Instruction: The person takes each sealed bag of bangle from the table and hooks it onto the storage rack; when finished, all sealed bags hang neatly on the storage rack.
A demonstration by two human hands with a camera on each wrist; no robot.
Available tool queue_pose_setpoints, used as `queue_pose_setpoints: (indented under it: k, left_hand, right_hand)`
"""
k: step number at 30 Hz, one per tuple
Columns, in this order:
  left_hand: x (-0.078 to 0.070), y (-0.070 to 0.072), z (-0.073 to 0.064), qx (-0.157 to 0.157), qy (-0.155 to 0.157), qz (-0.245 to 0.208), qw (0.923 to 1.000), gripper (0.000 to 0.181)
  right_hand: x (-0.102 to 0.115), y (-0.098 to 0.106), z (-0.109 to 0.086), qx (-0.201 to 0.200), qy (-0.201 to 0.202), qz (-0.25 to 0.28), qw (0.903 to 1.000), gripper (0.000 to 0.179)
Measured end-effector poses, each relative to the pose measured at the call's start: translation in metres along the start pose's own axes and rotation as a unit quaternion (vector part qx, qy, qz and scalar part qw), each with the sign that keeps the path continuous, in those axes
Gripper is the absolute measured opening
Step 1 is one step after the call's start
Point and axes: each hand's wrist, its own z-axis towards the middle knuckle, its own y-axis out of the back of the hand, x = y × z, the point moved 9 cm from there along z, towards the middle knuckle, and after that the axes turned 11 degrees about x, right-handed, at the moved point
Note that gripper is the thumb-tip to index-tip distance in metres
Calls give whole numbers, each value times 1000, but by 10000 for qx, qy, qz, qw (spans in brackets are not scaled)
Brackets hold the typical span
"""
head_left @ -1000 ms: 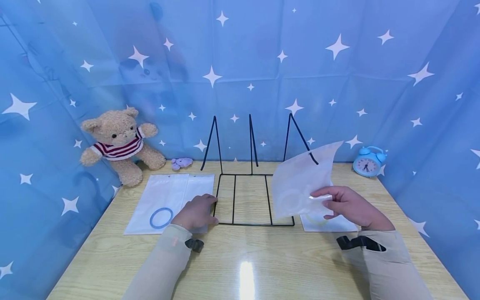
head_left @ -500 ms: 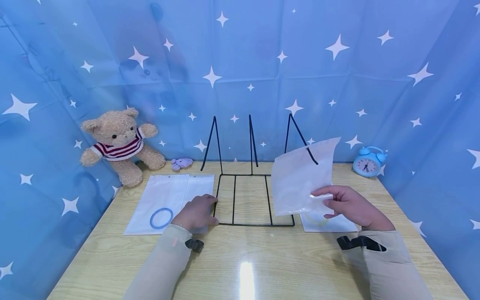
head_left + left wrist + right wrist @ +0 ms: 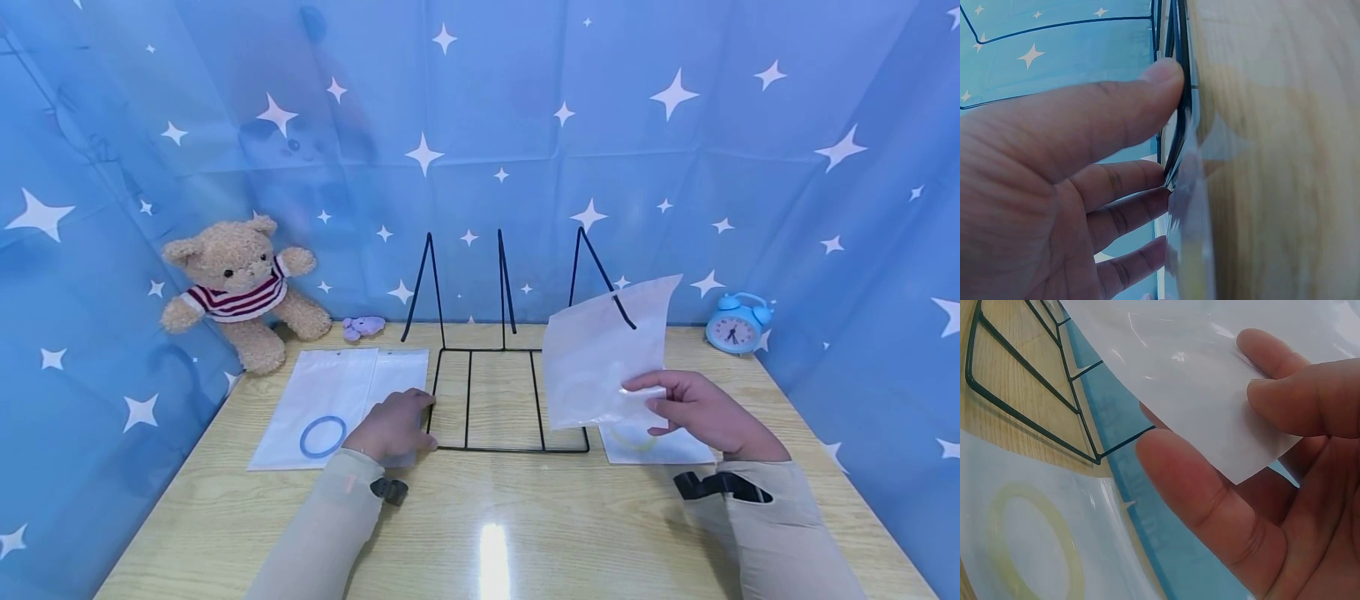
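Observation:
A black wire rack [image 3: 502, 451] with several upright bent hooks stands on the table. My left hand [image 3: 392, 427] rests at its left front corner, thumb and fingertips touching the base wire and the edge of a clear bag [image 3: 1188, 244] lying there. My right hand [image 3: 701, 417] pinches the lower right corner of a translucent white plastic bag [image 3: 600, 354] between thumb and fingers. That bag's upper part hangs at the rack's right hook [image 3: 609, 287], whose tip shows in front of it. A faint ring shape shows inside the bag.
Flat white bags [image 3: 333, 383] lie left of the rack, one showing a blue ring [image 3: 303, 440]. Another bag [image 3: 686, 454] with a yellow ring [image 3: 1072, 556] lies right. Behind are a teddy bear [image 3: 243, 283], a small purple toy [image 3: 365, 326] and a blue alarm clock [image 3: 735, 329].
The white bag has shifted slightly up and settled at the right hook, its lower left corner a little higher. Both hands have stayed almost still.

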Motion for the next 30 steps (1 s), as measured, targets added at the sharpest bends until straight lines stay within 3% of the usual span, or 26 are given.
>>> queue_pose_setpoints:
  k: [9,30]
  left_hand:
    - [-2,0,-1,-17,-55,46,10000,74]
    - [-1,0,0,-79,38,-4,10000,73]
  right_hand:
    - [0,0,-1,-110,-102,39,9999,35]
    - [-1,3,1,-168,174,137,9996,39]
